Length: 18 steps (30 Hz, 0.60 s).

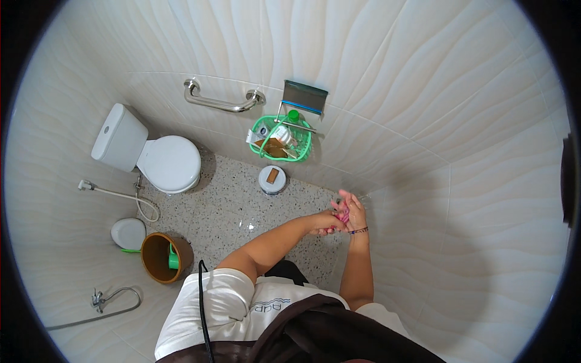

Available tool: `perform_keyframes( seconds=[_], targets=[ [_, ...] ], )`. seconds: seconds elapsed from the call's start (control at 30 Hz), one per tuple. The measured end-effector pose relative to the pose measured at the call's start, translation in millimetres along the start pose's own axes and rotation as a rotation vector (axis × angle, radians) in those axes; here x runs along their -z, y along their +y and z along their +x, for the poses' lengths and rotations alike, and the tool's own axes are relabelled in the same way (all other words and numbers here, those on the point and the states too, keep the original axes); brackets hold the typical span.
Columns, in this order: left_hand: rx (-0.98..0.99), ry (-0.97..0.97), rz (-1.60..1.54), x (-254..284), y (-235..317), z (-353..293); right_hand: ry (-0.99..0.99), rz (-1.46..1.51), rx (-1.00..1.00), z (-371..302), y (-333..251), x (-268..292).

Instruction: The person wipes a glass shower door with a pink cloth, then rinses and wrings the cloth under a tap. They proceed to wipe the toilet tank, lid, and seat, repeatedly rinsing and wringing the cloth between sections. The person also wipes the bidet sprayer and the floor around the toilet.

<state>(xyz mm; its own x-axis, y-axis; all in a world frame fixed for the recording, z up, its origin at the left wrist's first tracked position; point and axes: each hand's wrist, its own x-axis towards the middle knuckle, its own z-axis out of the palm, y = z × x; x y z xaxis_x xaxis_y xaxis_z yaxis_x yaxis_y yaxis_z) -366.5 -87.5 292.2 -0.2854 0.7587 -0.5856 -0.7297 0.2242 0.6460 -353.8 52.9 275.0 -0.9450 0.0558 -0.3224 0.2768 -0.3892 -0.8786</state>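
My left hand [325, 223] reaches across to my right hand, its fingers closed at the right palm. A small bright pink thing [343, 216] shows between the two hands; its kind is too small to make out. My right hand [357, 213] is turned palm up, its fingers stretched out and apart. A beaded bracelet [358, 230] circles the right wrist. Both hands are held over the floor close to the right wall.
A green basket [296, 158] of bottles and packets hangs below a grey flap [304, 97]. On the speckled floor [233, 209] stands a white tub [266, 189] with a brown block on its lid. Left are a toilet [175, 163], brown bucket [158, 266] and grab bar [221, 104].
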Motion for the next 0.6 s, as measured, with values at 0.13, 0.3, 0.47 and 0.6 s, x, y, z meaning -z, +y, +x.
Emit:
perform_keyframes(
  seconds=[0.13, 0.3, 0.47, 0.6],
  targets=[
    [-0.073, 0.071, 0.227, 7.9, -10.7, 16.4, 0.084, -0.104, -0.119, 6.1, -1.6, -8.6],
    [-0.189, 0.363, 0.832, -2.5, -14.7, 13.9, 0.387, -0.848, 0.152, 15.4, 30.3, -19.1],
    [-0.064, 0.480, 0.902, 6.2, -35.5, 22.7, 0.459, -0.970, 0.121, 18.9, 53.7, -18.8],
    [-0.025, 0.507, 0.981, 6.2, -36.8, 25.6, 0.517, -1.005, 0.115, 28.2, 64.8, -11.3]
  ],
)
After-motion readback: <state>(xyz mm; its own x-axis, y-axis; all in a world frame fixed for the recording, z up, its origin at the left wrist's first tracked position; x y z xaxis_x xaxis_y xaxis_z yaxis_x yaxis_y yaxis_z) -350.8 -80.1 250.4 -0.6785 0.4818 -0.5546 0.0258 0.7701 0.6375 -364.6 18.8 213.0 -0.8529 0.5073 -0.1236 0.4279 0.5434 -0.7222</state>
